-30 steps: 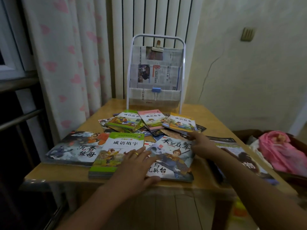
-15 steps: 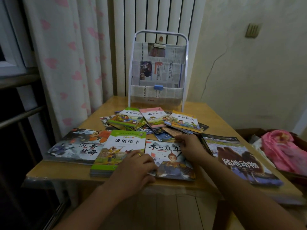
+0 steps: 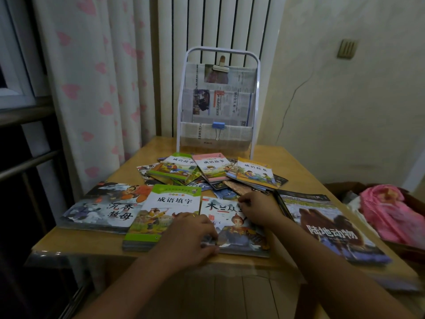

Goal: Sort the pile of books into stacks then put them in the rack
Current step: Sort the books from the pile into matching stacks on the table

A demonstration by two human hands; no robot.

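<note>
Lying flat at the near edge of the tabletop (image 3: 296,162), a picture book with a girl warrior on its cover (image 3: 232,229) is being gripped by both hands. Its near left corner is being pinched by the curled fingers of the left hand (image 3: 190,236), and its far right corner is being held under the bent fingers of the right hand (image 3: 257,210).

Just left of that book, a thick green-edged book (image 3: 161,215) is resting on the tabletop, and beyond it to the left a wide dark-covered book (image 3: 103,208) is lying flat. To the right of the gripped book, a large book showing a camel (image 3: 328,226) is lying with its corner reaching over the tabletop's edge.

Behind the gripped book, a loose pile of small books (image 3: 211,171) is being left spread out. Farther back, a white rack (image 3: 218,104) lined with newspaper is standing upright, a blue clip (image 3: 218,126) being fixed to its lowest pocket.
</note>
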